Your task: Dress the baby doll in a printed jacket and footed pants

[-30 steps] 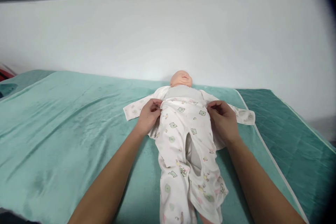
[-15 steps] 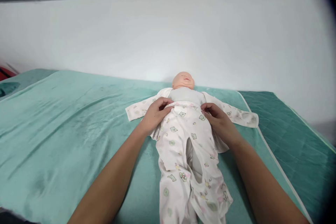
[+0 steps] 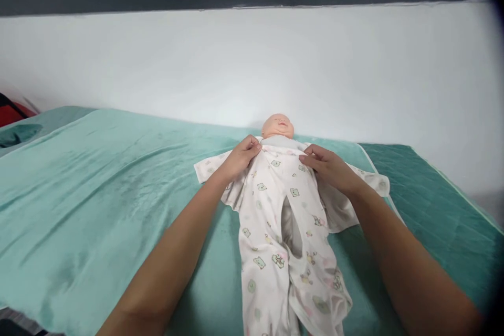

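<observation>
A baby doll [image 3: 278, 126] lies on its back, head toward the wall. White baby trousers [image 3: 271, 205] printed with small green animals cover its front, with an open slit at the crotch. My left hand [image 3: 244, 155] pinches the left end of the waistband, and my right hand [image 3: 325, 164] pinches it near the right end. The waistband is high on the doll's chest, just below the neck. Beneath the trousers is a matching printed top [image 3: 340, 210], its sleeves spread out to both sides. The trouser legs run past the bottom edge of the view.
A light green blanket [image 3: 118, 194] lies under the doll. At the right a darker green quilted cover [image 3: 441, 210] shows beyond its pale edge. A white wall [image 3: 197, 68] rises behind. Something red and black [image 3: 13, 110] is at the far left.
Both hands have drawn the waistband up toward the doll's neck, covering more of its grey-white chest. The trousers are stretched straighter. The view has tilted slightly upward.
</observation>
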